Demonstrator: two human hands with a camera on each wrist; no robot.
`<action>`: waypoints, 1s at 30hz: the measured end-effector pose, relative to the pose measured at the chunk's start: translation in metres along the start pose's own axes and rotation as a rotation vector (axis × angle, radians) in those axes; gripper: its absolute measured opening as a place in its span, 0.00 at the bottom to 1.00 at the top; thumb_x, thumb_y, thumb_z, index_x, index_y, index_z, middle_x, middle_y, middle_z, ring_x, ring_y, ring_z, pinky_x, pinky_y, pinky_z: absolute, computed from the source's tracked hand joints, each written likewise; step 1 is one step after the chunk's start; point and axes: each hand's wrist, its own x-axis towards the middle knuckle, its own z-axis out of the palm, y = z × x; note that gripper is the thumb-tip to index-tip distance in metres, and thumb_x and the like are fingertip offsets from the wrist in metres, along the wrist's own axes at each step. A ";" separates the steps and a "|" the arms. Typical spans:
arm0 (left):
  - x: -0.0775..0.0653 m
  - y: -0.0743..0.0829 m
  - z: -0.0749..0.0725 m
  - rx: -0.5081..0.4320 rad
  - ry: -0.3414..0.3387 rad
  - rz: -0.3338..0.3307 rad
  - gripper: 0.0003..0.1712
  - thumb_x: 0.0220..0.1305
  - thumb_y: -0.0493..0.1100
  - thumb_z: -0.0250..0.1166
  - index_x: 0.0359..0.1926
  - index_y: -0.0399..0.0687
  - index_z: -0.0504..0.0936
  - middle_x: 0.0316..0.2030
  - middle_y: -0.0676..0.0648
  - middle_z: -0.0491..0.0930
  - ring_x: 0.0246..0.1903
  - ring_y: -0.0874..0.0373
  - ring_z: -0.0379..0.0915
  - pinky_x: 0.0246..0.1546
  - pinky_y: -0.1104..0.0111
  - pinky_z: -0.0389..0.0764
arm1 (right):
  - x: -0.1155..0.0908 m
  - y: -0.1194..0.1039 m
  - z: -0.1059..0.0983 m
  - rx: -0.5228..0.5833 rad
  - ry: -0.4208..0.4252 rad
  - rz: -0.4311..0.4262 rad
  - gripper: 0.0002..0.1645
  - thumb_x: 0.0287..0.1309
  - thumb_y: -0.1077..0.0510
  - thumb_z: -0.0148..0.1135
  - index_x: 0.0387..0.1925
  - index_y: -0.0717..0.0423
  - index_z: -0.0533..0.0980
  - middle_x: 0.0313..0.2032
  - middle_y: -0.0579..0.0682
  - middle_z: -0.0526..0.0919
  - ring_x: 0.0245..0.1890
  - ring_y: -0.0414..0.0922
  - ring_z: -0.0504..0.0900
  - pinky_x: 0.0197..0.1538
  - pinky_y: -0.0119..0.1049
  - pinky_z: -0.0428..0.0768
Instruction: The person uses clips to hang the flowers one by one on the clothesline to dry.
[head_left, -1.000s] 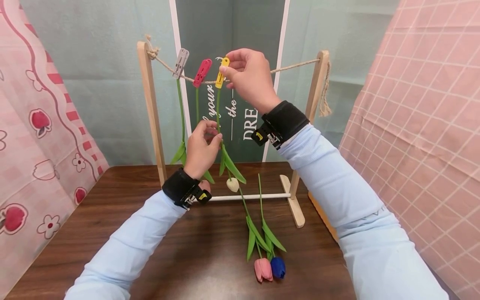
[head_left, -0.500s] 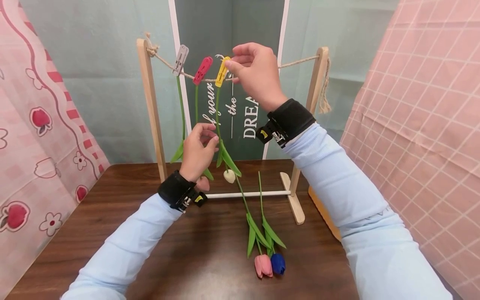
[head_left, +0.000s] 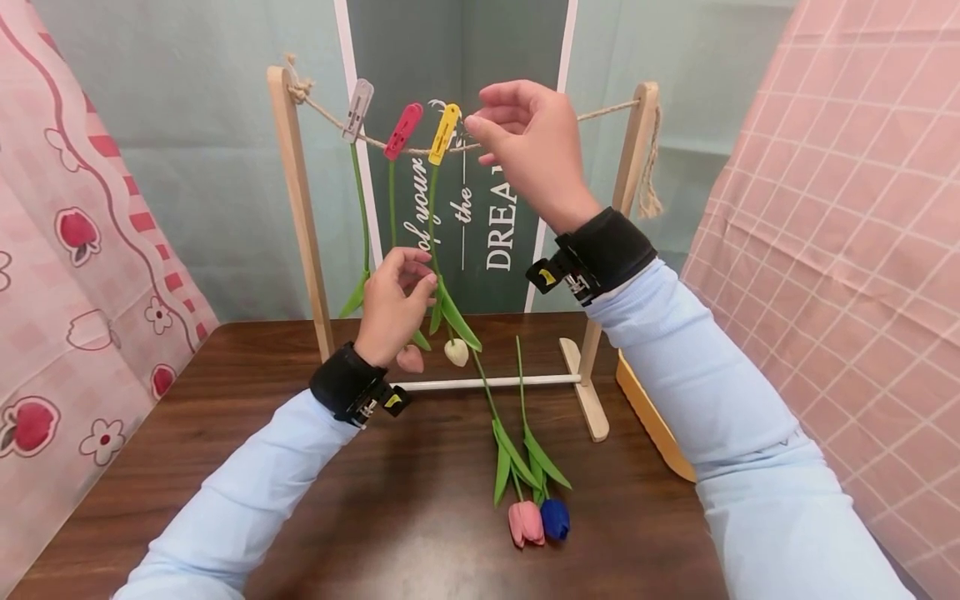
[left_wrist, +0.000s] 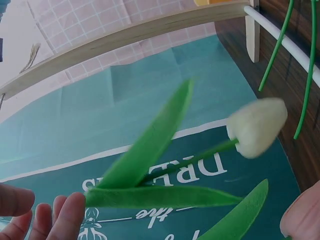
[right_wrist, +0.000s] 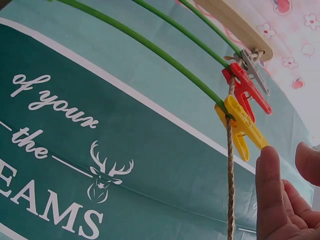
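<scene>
A yellow clothespin (head_left: 445,133) clamps the stem of a white tulip (head_left: 456,352) to the rope (head_left: 607,109), bloom hanging down. My right hand (head_left: 536,150) is just right of that pin, thumb and fingers parted and nothing between them. Lower down, my left hand (head_left: 395,304) stays beside the tulip's leaves (left_wrist: 165,196), its fingers loosely bent and the thumb apart from them. Left along the rope, a red clothespin (head_left: 403,132) and a grey clothespin (head_left: 357,110) hold two more stems. One pink bloom (head_left: 410,359) shows partly behind my left wrist.
Two wooden posts (head_left: 296,192) carry the rope, joined low by a white rod (head_left: 487,384). On the brown table (head_left: 360,517) lie a pink tulip (head_left: 527,523) and a blue tulip (head_left: 556,519). A yellow-orange container (head_left: 652,417) sits behind my right forearm.
My right hand has let go of the yellow clothespin and moved right. My left fingers have released the white tulip's stem and drawn slightly left. The tulip now hangs from the pin.
</scene>
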 end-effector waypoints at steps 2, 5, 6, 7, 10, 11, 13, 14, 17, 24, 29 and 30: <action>-0.001 -0.001 -0.001 0.006 -0.003 0.002 0.13 0.67 0.29 0.59 0.51 0.32 0.73 0.38 0.37 0.75 0.38 0.45 0.79 0.37 0.61 0.84 | -0.003 0.001 -0.001 -0.004 -0.006 -0.004 0.19 0.59 0.61 0.68 0.50 0.64 0.77 0.41 0.55 0.83 0.39 0.43 0.84 0.38 0.32 0.83; -0.003 -0.001 -0.002 0.014 -0.005 0.004 0.13 0.67 0.29 0.59 0.51 0.32 0.73 0.37 0.38 0.75 0.38 0.46 0.79 0.37 0.62 0.84 | -0.007 0.003 -0.003 -0.007 -0.016 -0.009 0.18 0.59 0.61 0.67 0.50 0.64 0.78 0.41 0.55 0.84 0.38 0.43 0.84 0.38 0.33 0.83; -0.003 -0.001 -0.002 0.017 -0.006 0.004 0.13 0.67 0.29 0.59 0.51 0.32 0.73 0.37 0.38 0.75 0.37 0.47 0.79 0.36 0.63 0.84 | -0.008 0.004 -0.003 -0.002 -0.019 -0.006 0.18 0.59 0.61 0.67 0.50 0.64 0.78 0.40 0.56 0.84 0.38 0.43 0.84 0.38 0.33 0.83; -0.004 -0.001 -0.002 0.020 -0.007 0.005 0.13 0.67 0.29 0.59 0.51 0.32 0.73 0.37 0.38 0.75 0.37 0.47 0.79 0.36 0.64 0.84 | -0.009 0.005 -0.004 0.005 -0.021 -0.001 0.18 0.59 0.62 0.67 0.50 0.65 0.78 0.40 0.56 0.84 0.38 0.43 0.84 0.38 0.33 0.83; -0.006 0.000 -0.003 0.029 -0.012 0.004 0.13 0.66 0.29 0.59 0.51 0.33 0.73 0.37 0.39 0.75 0.37 0.47 0.80 0.35 0.66 0.84 | -0.012 0.009 -0.006 0.026 -0.026 0.014 0.18 0.58 0.62 0.67 0.50 0.65 0.78 0.40 0.56 0.83 0.38 0.44 0.84 0.38 0.33 0.83; -0.007 0.000 -0.003 0.029 -0.014 0.003 0.13 0.66 0.29 0.59 0.51 0.34 0.73 0.37 0.39 0.75 0.38 0.46 0.80 0.35 0.66 0.84 | -0.014 0.011 -0.007 0.031 -0.026 0.019 0.18 0.58 0.62 0.68 0.50 0.65 0.78 0.40 0.56 0.83 0.39 0.44 0.84 0.38 0.33 0.83; -0.009 0.000 -0.003 0.026 -0.019 0.004 0.12 0.66 0.29 0.59 0.51 0.34 0.73 0.37 0.39 0.75 0.38 0.45 0.80 0.34 0.66 0.84 | -0.017 0.015 -0.010 0.035 -0.029 0.011 0.18 0.58 0.63 0.67 0.49 0.66 0.78 0.39 0.56 0.83 0.39 0.44 0.84 0.38 0.34 0.83; -0.010 0.000 -0.003 0.022 -0.022 0.003 0.12 0.66 0.29 0.59 0.50 0.34 0.73 0.37 0.39 0.75 0.38 0.43 0.80 0.34 0.66 0.84 | -0.018 0.017 -0.011 0.037 -0.030 0.009 0.18 0.58 0.63 0.67 0.49 0.66 0.78 0.39 0.56 0.83 0.38 0.45 0.84 0.38 0.34 0.83; -0.013 -0.001 -0.004 0.021 -0.029 0.004 0.12 0.66 0.29 0.59 0.50 0.33 0.73 0.36 0.39 0.75 0.37 0.41 0.79 0.34 0.65 0.84 | -0.022 0.022 -0.014 0.040 -0.034 0.002 0.17 0.58 0.63 0.67 0.48 0.66 0.78 0.38 0.56 0.84 0.37 0.44 0.84 0.38 0.34 0.83; -0.024 -0.005 -0.007 0.047 -0.059 -0.022 0.12 0.67 0.30 0.59 0.51 0.34 0.73 0.37 0.39 0.76 0.36 0.40 0.79 0.35 0.63 0.83 | -0.031 0.034 -0.020 0.040 -0.050 0.017 0.18 0.58 0.62 0.68 0.49 0.66 0.79 0.39 0.56 0.84 0.35 0.43 0.84 0.38 0.34 0.83; -0.030 -0.005 -0.010 0.074 -0.077 -0.033 0.12 0.67 0.31 0.60 0.51 0.36 0.74 0.37 0.41 0.76 0.33 0.47 0.79 0.35 0.63 0.83 | -0.039 0.040 -0.022 0.054 -0.060 0.047 0.17 0.57 0.63 0.68 0.48 0.67 0.79 0.39 0.58 0.84 0.35 0.43 0.85 0.37 0.33 0.83; -0.031 -0.006 -0.011 0.077 -0.079 -0.035 0.12 0.67 0.32 0.60 0.51 0.37 0.74 0.37 0.41 0.76 0.33 0.49 0.79 0.35 0.64 0.83 | -0.041 0.041 -0.023 0.052 -0.063 0.052 0.17 0.57 0.63 0.68 0.48 0.67 0.79 0.39 0.58 0.84 0.35 0.42 0.85 0.37 0.32 0.83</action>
